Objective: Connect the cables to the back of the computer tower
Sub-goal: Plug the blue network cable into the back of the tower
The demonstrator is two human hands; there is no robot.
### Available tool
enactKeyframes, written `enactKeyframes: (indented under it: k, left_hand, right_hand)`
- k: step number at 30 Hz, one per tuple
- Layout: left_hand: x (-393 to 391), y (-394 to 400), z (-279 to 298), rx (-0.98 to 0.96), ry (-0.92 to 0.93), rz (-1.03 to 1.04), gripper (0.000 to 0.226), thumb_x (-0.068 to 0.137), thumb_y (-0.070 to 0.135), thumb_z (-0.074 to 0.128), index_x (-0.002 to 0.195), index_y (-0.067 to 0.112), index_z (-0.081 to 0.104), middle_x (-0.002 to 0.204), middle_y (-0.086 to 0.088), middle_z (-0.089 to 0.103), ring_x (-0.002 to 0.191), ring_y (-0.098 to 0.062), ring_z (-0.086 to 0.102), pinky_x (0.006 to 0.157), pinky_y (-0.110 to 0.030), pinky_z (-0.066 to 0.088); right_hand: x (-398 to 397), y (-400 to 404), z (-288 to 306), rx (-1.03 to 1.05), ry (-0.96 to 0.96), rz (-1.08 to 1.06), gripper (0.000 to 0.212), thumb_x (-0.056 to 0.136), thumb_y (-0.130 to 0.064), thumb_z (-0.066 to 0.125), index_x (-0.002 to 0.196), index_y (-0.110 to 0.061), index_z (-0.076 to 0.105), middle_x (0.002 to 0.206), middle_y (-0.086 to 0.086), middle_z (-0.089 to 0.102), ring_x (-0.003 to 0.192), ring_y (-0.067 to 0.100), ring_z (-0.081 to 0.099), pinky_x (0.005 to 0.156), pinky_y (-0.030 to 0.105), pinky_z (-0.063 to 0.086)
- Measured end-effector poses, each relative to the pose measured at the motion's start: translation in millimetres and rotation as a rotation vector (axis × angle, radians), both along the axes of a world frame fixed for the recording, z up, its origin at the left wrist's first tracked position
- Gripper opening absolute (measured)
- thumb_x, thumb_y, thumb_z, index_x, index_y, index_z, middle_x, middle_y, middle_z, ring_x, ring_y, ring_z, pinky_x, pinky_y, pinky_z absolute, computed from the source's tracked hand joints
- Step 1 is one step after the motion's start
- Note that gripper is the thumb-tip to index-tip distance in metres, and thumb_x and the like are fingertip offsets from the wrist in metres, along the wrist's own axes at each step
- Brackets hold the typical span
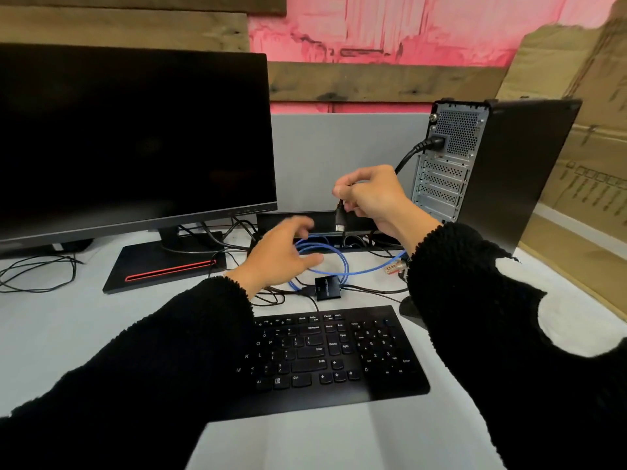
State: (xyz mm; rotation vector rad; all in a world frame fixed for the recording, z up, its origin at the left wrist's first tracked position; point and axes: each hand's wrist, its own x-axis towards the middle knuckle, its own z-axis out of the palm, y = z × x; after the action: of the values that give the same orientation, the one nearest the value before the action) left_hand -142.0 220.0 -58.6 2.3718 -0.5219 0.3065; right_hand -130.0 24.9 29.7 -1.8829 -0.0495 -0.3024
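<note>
The black computer tower (509, 171) stands at the right of the desk, its perforated metal back panel (444, 171) turned towards me. A thick black power cable (417, 151) is plugged in near its top. My right hand (375, 195) is raised left of the panel, shut on a black cable whose plug (340, 219) hangs down with its metal tip lowest. My left hand (283, 254) hovers open, blurred, over a coiled blue network cable (334, 259) lying on the desk. The blue cable's clear plug (393, 268) rests beside my right sleeve.
A large dark monitor (135, 137) on a red-striped base (163, 269) fills the left. A black keyboard (325, 354) lies in front. A small black adapter box (327, 288) and several thin black wires (37, 273) lie on the white desk. A grey divider (339, 157) stands behind.
</note>
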Motion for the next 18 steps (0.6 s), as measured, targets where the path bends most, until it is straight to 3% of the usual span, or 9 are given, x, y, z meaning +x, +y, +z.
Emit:
enactKeyframes:
  k: [3,5,7,8,10,13,15,18]
  left_hand:
    - [0.8,-14.4,6.4,-0.121,-0.114,0.035,0.061,0.086,0.038,0.079,0.135,0.033,0.043,0.123,0.014,0.052,0.067,-0.007,0.066,0.072,-0.028,0.053]
    - [1.4,-18.8,10.1,-0.020,-0.098,-0.019,0.040,0.089,0.033,0.076,0.125,0.032,0.059,0.111,0.013,0.064,0.068,0.001,0.063,0.073,-0.028,0.048]
    - [1.4,-17.4,8.9,0.128,0.003,-0.057,0.016,0.092,0.033,0.073,0.106,0.026,0.078,0.094,0.010,0.075,0.073,0.000,0.063,0.077,-0.024,0.045]
    - [2.6,-15.3,4.5,0.172,0.072,-0.079,0.016,0.093,0.033,0.071,0.104,0.025,0.081,0.093,0.010,0.077,0.079,-0.003,0.065,0.079,-0.024,0.047]
    - [4.2,-9.8,-6.9,0.185,0.234,-0.152,0.023,0.094,0.029,0.069,0.115,0.029,0.079,0.105,0.011,0.078,0.091,-0.004,0.069,0.084,-0.028,0.052]
    - [2.3,-6.1,-13.9,0.043,0.370,-0.184,0.031,0.096,0.024,0.067,0.125,0.032,0.074,0.121,0.015,0.072,0.100,-0.011,0.069,0.093,-0.034,0.053]
    - [-1.0,-5.9,-12.8,-0.117,0.436,-0.193,0.029,0.099,0.031,0.064,0.127,0.033,0.072,0.125,0.019,0.069,0.104,-0.014,0.068,0.097,-0.037,0.051]
    - [-2.2,-11.2,-0.1,-0.320,0.370,-0.086,0.033,0.103,0.043,0.054,0.128,0.028,0.070,0.129,0.013,0.067,0.097,-0.011,0.071,0.081,-0.029,0.054]
  right_hand:
    - [-7.3,3.5,-4.7,-0.044,0.047,0.092,0.011,0.087,-0.007,0.080,0.082,-0.015,0.074,0.070,0.006,0.069,0.056,0.013,0.064,0.052,0.023,0.050]
    - [-7.1,5.4,-4.0,0.028,0.049,0.089,0.013,0.091,-0.002,0.074,0.085,-0.013,0.072,0.080,0.009,0.070,0.061,0.017,0.069,0.057,0.028,0.054]
    - [-6.7,5.5,2.3,0.192,0.046,0.068,0.013,0.096,0.006,0.062,0.096,-0.006,0.066,0.091,0.016,0.068,0.057,0.021,0.071,0.056,0.029,0.055]
    - [-7.5,5.6,7.2,0.264,0.042,0.070,0.014,0.097,0.009,0.057,0.104,-0.002,0.063,0.095,0.020,0.068,0.054,0.021,0.070,0.053,0.029,0.054]
    - [-13.1,10.0,16.5,0.294,0.043,0.102,0.020,0.097,0.012,0.052,0.115,0.003,0.056,0.099,0.026,0.068,0.050,0.020,0.068,0.050,0.029,0.053]
    - [-24.7,22.9,31.8,0.216,0.022,0.163,0.022,0.096,0.013,0.052,0.116,0.006,0.056,0.098,0.029,0.071,0.048,0.018,0.063,0.051,0.027,0.054]
    - [-26.3,28.7,41.0,0.187,-0.007,0.178,0.023,0.094,0.014,0.054,0.115,0.007,0.059,0.094,0.028,0.072,0.047,0.016,0.063,0.052,0.025,0.054]
    - [-26.5,24.4,46.6,0.155,-0.029,0.194,0.023,0.091,0.014,0.061,0.113,0.008,0.063,0.085,0.023,0.074,0.048,0.016,0.063,0.057,0.028,0.055]
